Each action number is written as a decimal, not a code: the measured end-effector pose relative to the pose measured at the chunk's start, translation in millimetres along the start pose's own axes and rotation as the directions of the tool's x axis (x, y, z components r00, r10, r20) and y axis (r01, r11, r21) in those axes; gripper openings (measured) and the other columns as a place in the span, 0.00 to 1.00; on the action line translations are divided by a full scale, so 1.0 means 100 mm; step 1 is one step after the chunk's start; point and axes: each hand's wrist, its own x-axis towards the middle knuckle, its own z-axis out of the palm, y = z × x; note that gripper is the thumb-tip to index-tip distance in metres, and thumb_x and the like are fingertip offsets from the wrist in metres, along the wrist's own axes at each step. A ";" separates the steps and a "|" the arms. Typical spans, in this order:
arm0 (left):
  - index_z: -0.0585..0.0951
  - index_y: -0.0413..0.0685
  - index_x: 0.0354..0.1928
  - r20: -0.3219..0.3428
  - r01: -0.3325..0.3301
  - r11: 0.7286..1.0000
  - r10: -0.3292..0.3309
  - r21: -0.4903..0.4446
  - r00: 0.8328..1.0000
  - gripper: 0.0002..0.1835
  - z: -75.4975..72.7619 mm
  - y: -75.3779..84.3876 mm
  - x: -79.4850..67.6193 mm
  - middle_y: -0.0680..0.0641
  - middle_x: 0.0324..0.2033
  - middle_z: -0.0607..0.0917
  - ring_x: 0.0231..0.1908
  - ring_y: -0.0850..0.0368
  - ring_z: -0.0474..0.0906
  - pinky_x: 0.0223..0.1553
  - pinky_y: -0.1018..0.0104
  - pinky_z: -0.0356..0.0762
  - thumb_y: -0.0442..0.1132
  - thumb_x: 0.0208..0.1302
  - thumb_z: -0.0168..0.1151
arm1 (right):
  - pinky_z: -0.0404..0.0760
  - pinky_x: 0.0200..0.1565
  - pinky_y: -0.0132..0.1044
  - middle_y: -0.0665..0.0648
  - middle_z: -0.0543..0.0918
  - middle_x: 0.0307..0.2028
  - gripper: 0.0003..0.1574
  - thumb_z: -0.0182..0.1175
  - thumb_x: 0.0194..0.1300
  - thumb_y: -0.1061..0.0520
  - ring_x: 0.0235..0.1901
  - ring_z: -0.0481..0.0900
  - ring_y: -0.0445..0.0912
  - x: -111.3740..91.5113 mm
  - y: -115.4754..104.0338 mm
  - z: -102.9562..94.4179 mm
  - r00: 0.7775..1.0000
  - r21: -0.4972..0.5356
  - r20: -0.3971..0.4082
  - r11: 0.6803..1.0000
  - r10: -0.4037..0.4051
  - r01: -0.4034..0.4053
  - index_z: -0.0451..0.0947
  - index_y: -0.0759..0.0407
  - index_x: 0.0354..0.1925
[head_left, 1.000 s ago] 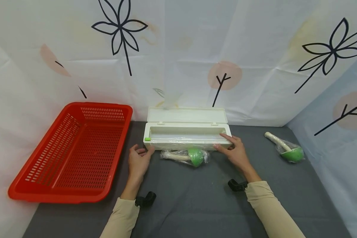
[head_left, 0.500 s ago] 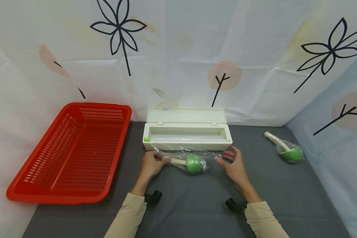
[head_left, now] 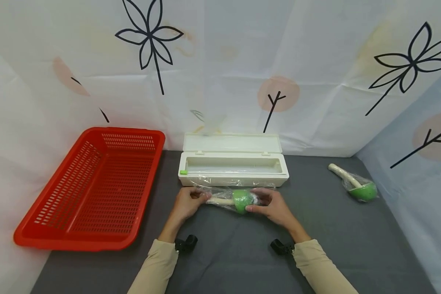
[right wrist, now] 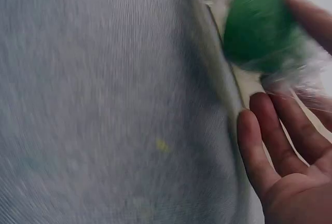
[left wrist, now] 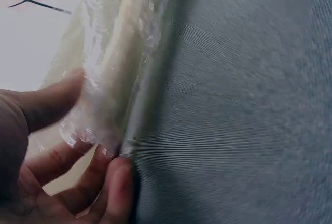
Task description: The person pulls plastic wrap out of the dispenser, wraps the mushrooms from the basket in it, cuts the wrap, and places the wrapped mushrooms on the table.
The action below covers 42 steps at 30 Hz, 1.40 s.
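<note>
A toy mushroom (head_left: 242, 200) with a green cap and cream stem lies wrapped in clear cling film, crosswise before the dispenser. My left hand (head_left: 188, 202) pinches the film-covered stem end. In the left wrist view its thumb (left wrist: 59, 99) presses one side, with the fingers curled below the stem (left wrist: 122, 53). At the other end, my right hand (head_left: 272, 206) holds the cap, thumb on the near side and fingers behind. The right wrist view shows the green cap (right wrist: 259, 27) between thumb and fingers. Behind stands a white cling film dispenser (head_left: 233, 180), lid up, green slider (head_left: 183, 172) at its left.
A red perforated basket (head_left: 73, 243) stands on the left of the grey tabletop (head_left: 228, 261). Another film-wrapped green mushroom (head_left: 361, 191) lies at the far right. Behind the table hangs a white printed cloth (head_left: 220, 61).
Both hands have come down from the dispenser to the mushroom. The left took the stem end first; then the right moved left onto the cap. The mushroom shifted slightly towards me.
</note>
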 end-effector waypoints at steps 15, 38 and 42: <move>0.70 0.34 0.58 0.211 -0.029 0.830 0.175 -0.557 0.962 0.27 0.06 0.37 -0.15 0.50 0.31 0.87 0.32 0.58 0.86 0.39 0.62 0.83 0.28 0.59 0.72 | 0.82 0.49 0.34 0.55 0.80 0.55 0.27 0.66 0.69 0.60 0.50 0.80 0.43 -0.10 -0.30 -0.02 0.968 0.587 0.146 0.805 -0.204 0.080 0.74 0.61 0.65; 0.89 0.40 0.49 0.157 -0.573 0.807 0.590 -0.143 0.792 0.20 0.15 0.62 -0.23 0.46 0.42 0.90 0.37 0.58 0.86 0.37 0.63 0.84 0.35 0.52 0.79 | 0.82 0.39 0.34 0.55 0.84 0.41 0.27 0.49 0.81 0.52 0.39 0.82 0.43 -0.05 -0.68 0.18 0.999 0.407 -0.029 0.913 0.015 -0.002 0.75 0.77 0.57; 0.90 0.38 0.45 0.152 -0.410 0.886 0.445 -0.215 0.882 0.14 0.14 0.64 -0.23 0.46 0.36 0.90 0.32 0.58 0.86 0.33 0.66 0.83 0.34 0.57 0.77 | 0.85 0.40 0.43 0.59 0.82 0.45 0.24 0.52 0.80 0.55 0.40 0.83 0.46 -0.08 -0.69 0.19 0.998 0.277 -0.044 0.959 -0.043 0.054 0.75 0.74 0.60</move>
